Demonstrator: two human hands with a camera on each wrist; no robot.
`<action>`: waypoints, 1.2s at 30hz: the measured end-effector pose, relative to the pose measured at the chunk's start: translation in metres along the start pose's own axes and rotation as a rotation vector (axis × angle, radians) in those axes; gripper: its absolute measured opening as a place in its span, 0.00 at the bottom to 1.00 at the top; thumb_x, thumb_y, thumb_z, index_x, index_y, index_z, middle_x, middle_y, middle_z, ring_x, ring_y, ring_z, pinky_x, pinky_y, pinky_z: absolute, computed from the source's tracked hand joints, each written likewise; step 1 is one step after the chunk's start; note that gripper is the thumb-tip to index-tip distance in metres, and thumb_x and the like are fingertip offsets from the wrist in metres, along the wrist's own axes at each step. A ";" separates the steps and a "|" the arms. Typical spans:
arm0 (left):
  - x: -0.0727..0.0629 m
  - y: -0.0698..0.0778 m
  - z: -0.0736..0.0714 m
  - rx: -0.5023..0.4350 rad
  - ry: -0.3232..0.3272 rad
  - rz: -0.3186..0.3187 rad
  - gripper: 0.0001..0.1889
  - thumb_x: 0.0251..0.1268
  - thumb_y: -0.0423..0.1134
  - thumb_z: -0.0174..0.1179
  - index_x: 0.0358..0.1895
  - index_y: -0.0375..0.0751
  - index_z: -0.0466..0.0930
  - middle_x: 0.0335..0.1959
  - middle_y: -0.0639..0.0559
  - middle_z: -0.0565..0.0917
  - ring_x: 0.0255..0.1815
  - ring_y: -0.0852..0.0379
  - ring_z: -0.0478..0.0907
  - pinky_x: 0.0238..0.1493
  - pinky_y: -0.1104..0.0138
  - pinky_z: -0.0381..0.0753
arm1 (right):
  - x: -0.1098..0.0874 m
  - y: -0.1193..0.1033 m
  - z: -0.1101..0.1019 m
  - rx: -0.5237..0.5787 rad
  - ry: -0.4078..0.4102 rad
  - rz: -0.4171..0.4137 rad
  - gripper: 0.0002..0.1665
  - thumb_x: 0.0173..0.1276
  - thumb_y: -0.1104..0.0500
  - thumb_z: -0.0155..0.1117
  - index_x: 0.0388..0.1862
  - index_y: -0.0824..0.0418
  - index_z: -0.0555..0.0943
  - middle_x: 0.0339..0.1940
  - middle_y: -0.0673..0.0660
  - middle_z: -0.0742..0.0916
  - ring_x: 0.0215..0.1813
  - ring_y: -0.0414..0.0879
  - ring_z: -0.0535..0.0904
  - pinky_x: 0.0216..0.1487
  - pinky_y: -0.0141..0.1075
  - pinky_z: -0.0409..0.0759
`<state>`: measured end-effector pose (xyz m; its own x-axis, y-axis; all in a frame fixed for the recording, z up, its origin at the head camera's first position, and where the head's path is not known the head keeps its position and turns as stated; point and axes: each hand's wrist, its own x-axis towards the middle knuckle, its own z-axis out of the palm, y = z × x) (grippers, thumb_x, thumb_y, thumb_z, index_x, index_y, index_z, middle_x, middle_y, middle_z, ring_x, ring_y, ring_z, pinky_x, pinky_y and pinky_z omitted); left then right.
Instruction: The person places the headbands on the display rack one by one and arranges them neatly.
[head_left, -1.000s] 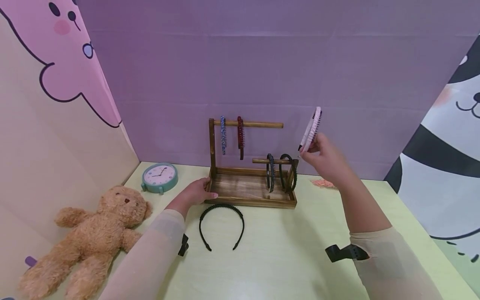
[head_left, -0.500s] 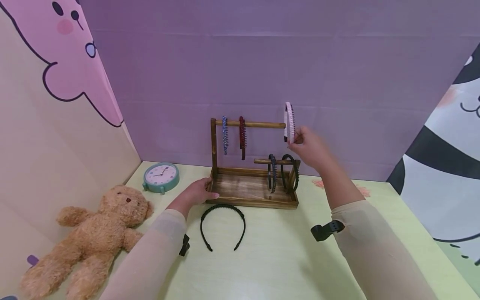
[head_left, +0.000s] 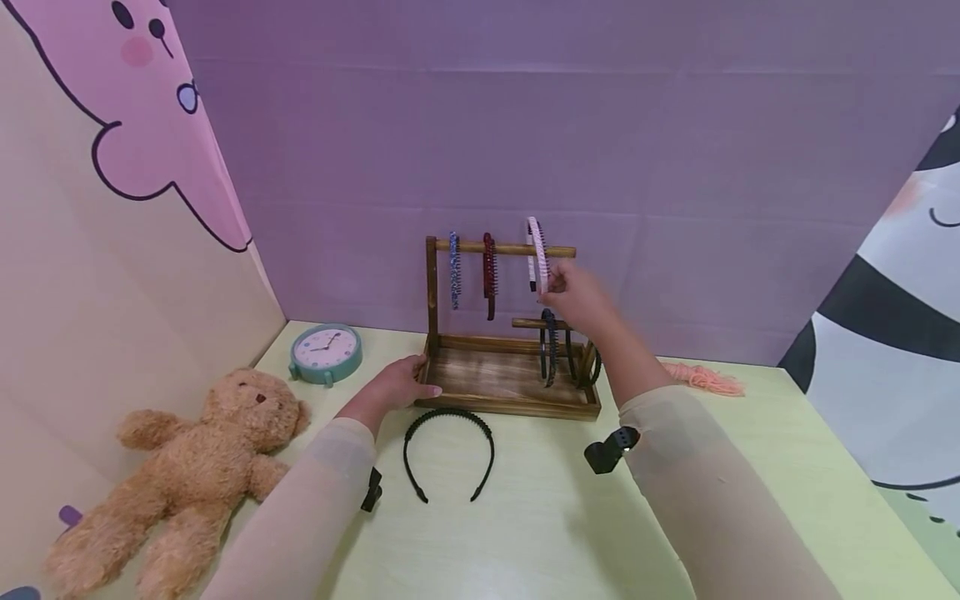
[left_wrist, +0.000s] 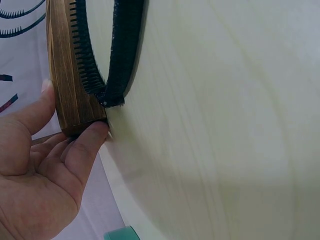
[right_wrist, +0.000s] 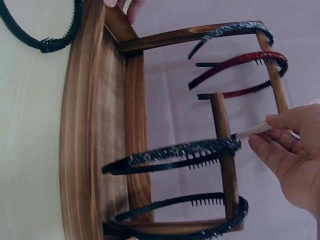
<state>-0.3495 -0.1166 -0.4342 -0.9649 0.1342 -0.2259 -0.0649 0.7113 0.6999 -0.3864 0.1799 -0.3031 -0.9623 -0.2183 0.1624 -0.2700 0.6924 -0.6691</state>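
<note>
My right hand (head_left: 581, 296) pinches a pale pink headband (head_left: 537, 250) by its lower part; its loop is around the upper bar of a wooden headband rack (head_left: 517, 408). Further left on that bar hang a red headband (head_left: 490, 267) and a blue glittery headband (head_left: 454, 271). Two dark headbands hang from the lower bar, one a glittery dark headband (right_wrist: 175, 151), the other a black headband (right_wrist: 205, 234). At the rack's left end, my left hand (head_left: 397, 383) grips the tray corner, thumb on one side and fingers on the other (left_wrist: 85, 152).
Another black headband (head_left: 450, 412) lies on the table in front of the rack. A teal clock (head_left: 326, 348) and a teddy bear (head_left: 195, 458) lie to the left. Pink yarn (head_left: 708, 379) is at the back right. A purple backdrop (head_left: 480, 125) stands behind.
My right hand has moved left with the pale pink headband, from beyond the upper bar's free end onto the bar. The left hand has kept its hold on the rack.
</note>
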 end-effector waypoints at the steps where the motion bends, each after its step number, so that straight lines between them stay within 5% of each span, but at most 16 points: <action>1: 0.000 0.000 0.000 -0.001 -0.001 0.000 0.43 0.65 0.47 0.65 0.78 0.45 0.52 0.77 0.42 0.61 0.78 0.42 0.53 0.76 0.49 0.56 | 0.001 -0.001 0.002 -0.002 -0.005 -0.002 0.13 0.72 0.62 0.59 0.49 0.66 0.69 0.50 0.63 0.81 0.52 0.55 0.78 0.47 0.43 0.77; 11: 0.000 0.003 0.001 0.006 -0.002 -0.001 0.44 0.64 0.48 0.66 0.78 0.44 0.52 0.76 0.41 0.61 0.78 0.42 0.54 0.76 0.48 0.57 | 0.001 -0.009 0.014 -0.113 -0.039 -0.015 0.11 0.70 0.61 0.60 0.46 0.65 0.71 0.42 0.62 0.82 0.40 0.52 0.76 0.40 0.40 0.76; 22: 0.000 0.004 -0.001 0.001 -0.001 -0.007 0.44 0.63 0.48 0.66 0.78 0.44 0.52 0.77 0.42 0.61 0.78 0.42 0.54 0.76 0.48 0.57 | 0.004 -0.016 0.019 -0.174 -0.081 -0.003 0.11 0.68 0.62 0.62 0.44 0.64 0.71 0.44 0.63 0.82 0.42 0.53 0.76 0.41 0.42 0.77; 30: -0.001 0.005 0.000 -0.002 -0.006 0.000 0.44 0.63 0.48 0.66 0.78 0.43 0.52 0.77 0.41 0.61 0.78 0.42 0.54 0.76 0.49 0.57 | 0.002 -0.019 0.016 -0.026 -0.148 0.007 0.22 0.72 0.56 0.62 0.57 0.67 0.70 0.52 0.65 0.82 0.53 0.57 0.79 0.54 0.47 0.79; 36: -0.003 0.005 0.000 0.011 -0.003 0.002 0.44 0.64 0.48 0.66 0.78 0.43 0.52 0.77 0.41 0.60 0.78 0.41 0.54 0.76 0.48 0.57 | 0.000 -0.023 0.014 0.066 -0.090 0.015 0.28 0.75 0.44 0.54 0.60 0.65 0.70 0.52 0.63 0.81 0.53 0.58 0.79 0.51 0.47 0.80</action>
<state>-0.3474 -0.1135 -0.4301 -0.9643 0.1379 -0.2262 -0.0598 0.7185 0.6929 -0.3799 0.1541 -0.2980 -0.9584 -0.2714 0.0885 -0.2502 0.6496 -0.7179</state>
